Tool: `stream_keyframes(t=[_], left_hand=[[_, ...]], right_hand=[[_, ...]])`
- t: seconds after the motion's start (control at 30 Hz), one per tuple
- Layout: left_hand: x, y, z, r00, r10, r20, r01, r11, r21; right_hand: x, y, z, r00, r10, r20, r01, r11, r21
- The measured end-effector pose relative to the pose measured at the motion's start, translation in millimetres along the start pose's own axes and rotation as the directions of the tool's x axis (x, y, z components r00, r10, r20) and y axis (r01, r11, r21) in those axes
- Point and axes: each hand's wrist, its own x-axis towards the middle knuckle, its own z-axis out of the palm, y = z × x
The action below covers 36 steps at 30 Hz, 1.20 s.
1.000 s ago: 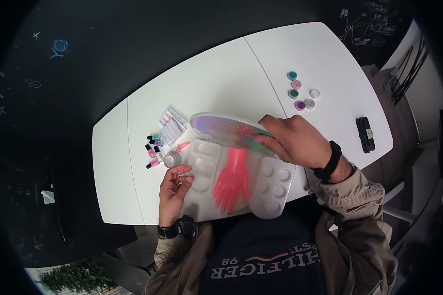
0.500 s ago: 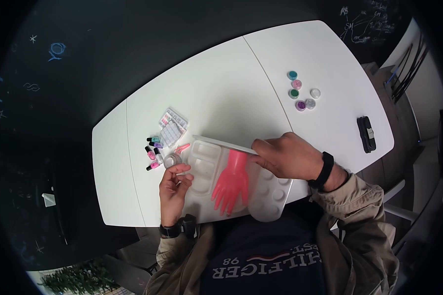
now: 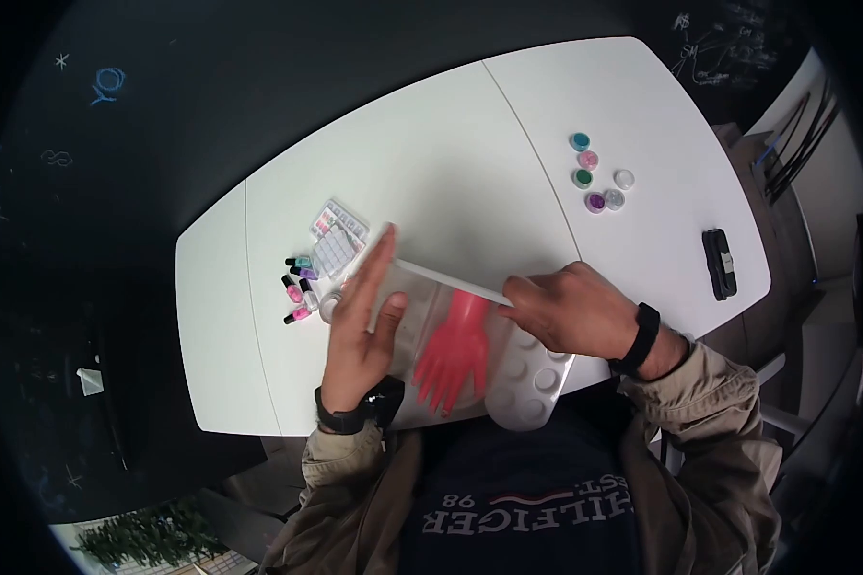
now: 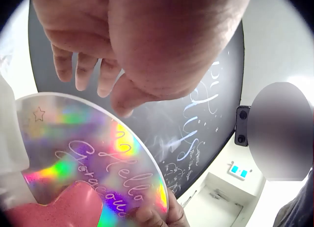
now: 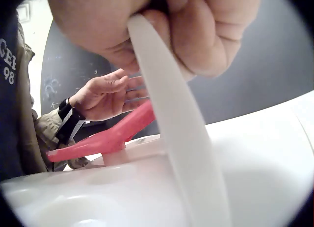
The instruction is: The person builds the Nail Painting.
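Your right hand (image 3: pixel 580 305) grips one end of the round iridescent panel (image 4: pixel 91 133), held upright by the wrist end of the pink model hand (image 3: pixel 454 353), while your left hand (image 3: pixel 360 331) lies straight-fingered at the other end, its contact impossible to tell. The panel looks light, stiff and slick, its shiny face probably easy to scratch, so hold it by opposite edges. Your left wrist view shows the "Hello Gorgeous" lettering (image 4: pixel 126 180), hidden from the head view, which catches the panel nearly edge-on.
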Motion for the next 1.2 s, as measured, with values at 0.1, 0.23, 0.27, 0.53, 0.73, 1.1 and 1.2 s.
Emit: stream_keyframes(t=[0.1, 0.23, 0.27, 0.53, 0.73, 1.1, 1.2], left_hand=[[1.4, 0.3, 7.8, 0.997, 0.063, 0.043, -0.068, 0.987, 0.146], [-1.0, -4.2, 2.8, 0.996, 0.061, 0.073, -0.069, 0.991, 0.111], [-0.4, -4.7, 2.5, 0.996, 0.059, 0.072, -0.066, 0.992, 0.105], [-4.6, -11.8, 7.6, 1.0, -0.024, 0.017, 0.022, 0.996, 0.083], [-45.4, -34.1, 0.2, 0.999, 0.019, 0.041, -0.025, 0.987, 0.159], [-92.0, -43.6, -10.4, 0.998, -0.068, -0.005, 0.068, 0.982, 0.175], [-93.0, -43.5, -6.5, 0.999, -0.049, 0.013, 0.046, 0.982, 0.181]], right_hand=[[-0.8, -0.9, 1.0, 1.0, -0.004, -0.018, 0.004, 1.0, 0.015], [-1.3, -2.0, -0.1, 1.0, 0.001, 0.02, -0.001, 1.0, -0.008], [-1.3, -0.9, -0.6, 1.0, -0.002, 0.013, 0.002, 1.0, -0.006], [-5.5, -7.1, 2.8, 0.998, 0.027, -0.058, -0.029, 0.999, -0.044], [-6.1, -12.8, -2.2, 0.994, 0.045, -0.103, -0.06, 0.988, -0.146], [35.4, 21.1, -22.6, 0.987, 0.029, -0.157, -0.074, 0.955, -0.286], [43.9, 46.7, -19.3, 0.965, 0.036, -0.259, -0.1, 0.966, -0.238]])
